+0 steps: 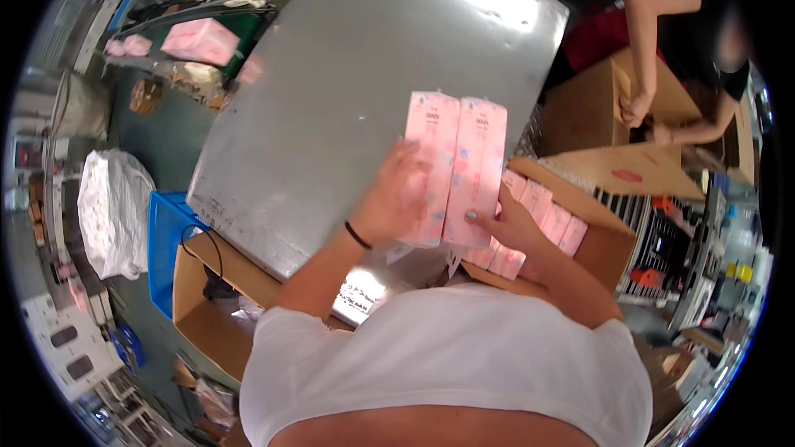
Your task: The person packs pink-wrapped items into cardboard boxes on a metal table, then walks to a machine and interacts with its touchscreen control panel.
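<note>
Two long pink tissue packs (451, 170) with a pale floral pattern lie side by side between my hands, over the near right part of the metal table. My left hand (396, 196), slightly blurred, presses on the left pack's side, with its fingers over the pack's face. At the lower right corner of the right pack, my right hand (507, 223) grips with the thumb on top; its other fingers are partly hidden. Just right of that hand, an open cardboard box (609, 236) holds several similar pink packs (542, 213) in rows.
The grey metal table (331, 74) stretches ahead. At its left are a blue crate (161, 257), an open carton (195, 306) and a white sack (116, 211). Far right, a co-worker's hands (642, 116) reach into another carton (580, 108). A pink bundle (201, 40) sits far left.
</note>
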`<action>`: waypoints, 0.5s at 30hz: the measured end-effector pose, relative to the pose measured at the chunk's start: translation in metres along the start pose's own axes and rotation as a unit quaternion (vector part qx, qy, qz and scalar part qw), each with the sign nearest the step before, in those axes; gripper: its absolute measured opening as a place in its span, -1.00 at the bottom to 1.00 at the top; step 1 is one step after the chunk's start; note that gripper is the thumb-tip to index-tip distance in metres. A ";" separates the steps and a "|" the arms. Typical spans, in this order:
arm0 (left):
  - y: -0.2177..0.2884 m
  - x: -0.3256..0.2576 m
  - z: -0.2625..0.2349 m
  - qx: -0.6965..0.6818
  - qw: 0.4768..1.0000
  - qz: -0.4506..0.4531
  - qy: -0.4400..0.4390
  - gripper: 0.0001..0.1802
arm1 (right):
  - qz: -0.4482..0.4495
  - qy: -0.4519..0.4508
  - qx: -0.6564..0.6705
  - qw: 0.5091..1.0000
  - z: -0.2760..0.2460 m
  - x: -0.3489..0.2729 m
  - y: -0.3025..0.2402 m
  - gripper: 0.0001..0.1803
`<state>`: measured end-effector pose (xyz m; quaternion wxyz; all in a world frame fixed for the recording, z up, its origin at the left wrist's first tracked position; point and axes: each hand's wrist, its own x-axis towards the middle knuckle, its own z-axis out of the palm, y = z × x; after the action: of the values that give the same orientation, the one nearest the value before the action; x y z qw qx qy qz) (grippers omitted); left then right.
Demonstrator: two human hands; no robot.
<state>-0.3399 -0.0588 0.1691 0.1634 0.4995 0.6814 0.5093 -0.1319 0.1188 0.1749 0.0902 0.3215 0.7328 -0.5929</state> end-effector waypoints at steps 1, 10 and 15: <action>-0.015 0.022 -0.015 0.091 0.995 0.023 0.042 -0.59 | 0.010 0.009 0.003 1.000 -0.002 -0.004 -0.004 -0.08; -0.135 0.175 -0.217 0.377 0.787 -0.370 0.318 -0.26 | 0.005 0.002 -0.014 1.000 -0.009 0.006 -0.019 0.02; -0.198 0.061 -0.167 0.461 0.881 -0.010 0.103 -0.75 | -0.011 -0.040 0.056 0.998 -0.014 0.010 -0.014 0.17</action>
<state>-0.5912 -0.0921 0.0879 -0.1519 0.4561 0.8573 0.1843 -0.1441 0.1346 0.1850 0.0952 0.2940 0.6977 -0.6463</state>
